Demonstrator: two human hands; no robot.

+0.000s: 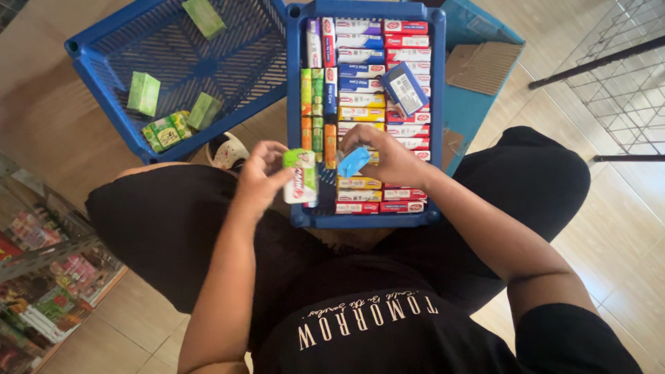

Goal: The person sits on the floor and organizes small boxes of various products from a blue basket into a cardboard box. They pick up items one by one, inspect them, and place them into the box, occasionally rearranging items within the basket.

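Note:
My left hand (262, 174) grips a small white, green and red carton (300, 177) upright at the near left corner of a blue crate (436, 118). My right hand (388, 158) is closed on a small light-blue box (353, 163) just over the crate's middle. The crate is packed with rows of flat red, blue, yellow and white cartons, with narrow green and orange ones standing on its left side. A dark blue box (404, 88) lies tilted on top of the rows.
A second blue crate (97, 76) at the upper left holds a few green boxes (144, 93). A piece of brown cardboard (481, 66) lies on a blue surface to the right. A wire rack (616, 83) stands at the far right, and shelves of packets (41, 277) at the lower left.

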